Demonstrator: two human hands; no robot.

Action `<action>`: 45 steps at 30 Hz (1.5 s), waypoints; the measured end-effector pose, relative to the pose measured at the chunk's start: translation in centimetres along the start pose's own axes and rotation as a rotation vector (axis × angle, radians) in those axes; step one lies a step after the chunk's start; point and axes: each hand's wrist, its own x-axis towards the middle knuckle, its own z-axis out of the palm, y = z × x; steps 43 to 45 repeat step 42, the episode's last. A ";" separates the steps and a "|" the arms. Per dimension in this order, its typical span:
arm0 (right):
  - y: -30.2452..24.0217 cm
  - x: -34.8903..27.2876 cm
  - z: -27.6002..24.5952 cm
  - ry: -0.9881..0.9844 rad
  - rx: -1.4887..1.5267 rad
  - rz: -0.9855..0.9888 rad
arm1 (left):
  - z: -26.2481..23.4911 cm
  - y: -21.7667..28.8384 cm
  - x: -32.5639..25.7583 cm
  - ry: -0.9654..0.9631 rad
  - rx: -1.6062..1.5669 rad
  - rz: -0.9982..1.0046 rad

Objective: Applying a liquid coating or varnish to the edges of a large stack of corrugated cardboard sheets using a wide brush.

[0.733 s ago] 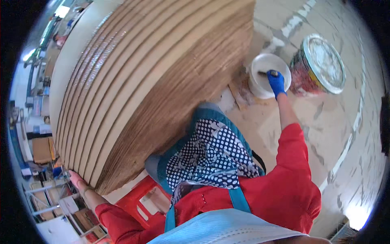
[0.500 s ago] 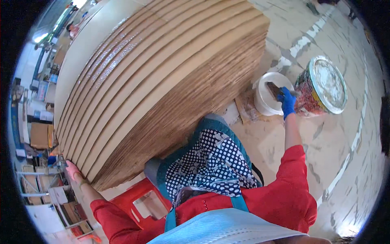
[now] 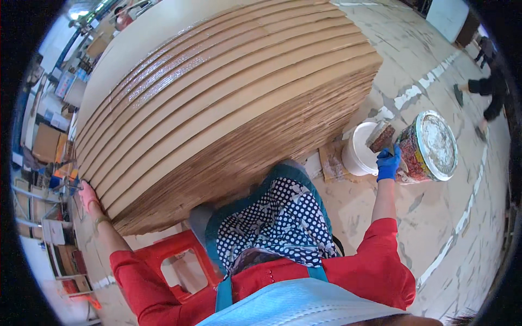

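A large stack of tan sheets (image 3: pixel 217 103) lies in front of me, fanned out in steps. Its near side is a slope of rough brown edges, and a glossy wet sheen covers some of the far strips. My left hand (image 3: pixel 88 196), in a pink glove, rests with fingers extended against the stack's left corner. In a blue glove, my right hand (image 3: pixel 388 164) grips a wide flat brush (image 3: pixel 382 137) by its handle. The brush's brown bristles are tilted over the right rim of a white bucket (image 3: pixel 354 160).
Right of the bucket stands a colourful pail (image 3: pixel 436 145) with a whitish, smeared top. A brown cardboard piece (image 3: pixel 330 163) lies under the bucket. Beside my legs is a red plastic stool (image 3: pixel 155 255). Shelves and boxes (image 3: pixel 46 142) line the left; a person (image 3: pixel 485 89) walks at far right.
My right hand has turned the brush and brought it from inside the bucket to its right rim. The view has shifted, and a walking person shows at the right.
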 end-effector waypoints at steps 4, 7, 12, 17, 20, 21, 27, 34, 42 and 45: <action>1.5 -1.2 1.8 0.031 -0.185 -0.268 | 0.5 1.2 -1.3 -0.004 -0.028 -0.040; 2.8 -2.9 2.8 -0.027 -0.564 -0.430 | 0.1 0.3 -0.7 0.010 -0.024 -0.040; 3.5 -5.7 2.9 -0.529 -1.563 -1.089 | 0.7 -1.3 0.3 0.093 -0.005 -0.012; 0.6 -5.3 0.3 -0.568 -2.235 -1.039 | 0.5 1.2 -0.8 0.026 -0.011 0.002; 1.0 -5.0 0.8 -0.541 -2.167 -0.877 | 0.3 -1.6 0.4 -0.010 -0.013 -0.007; 0.6 -5.2 0.8 -0.408 -2.054 -0.771 | 0.7 -1.3 1.0 -0.021 -0.051 0.004; -3.1 -4.3 1.7 -0.593 -2.241 -0.952 | 2.6 -1.7 5.2 -0.082 -0.159 0.042; -6.5 -8.5 8.7 -0.740 -2.298 -1.420 | 4.7 -1.2 7.0 -0.134 -0.172 0.056; 5.8 -22.1 30.1 -1.007 -1.430 -1.886 | 5.2 -4.6 10.3 -0.092 -0.200 0.095; 5.8 -22.1 30.1 -1.007 -1.430 -1.886 | 5.2 -4.6 10.3 -0.092 -0.200 0.095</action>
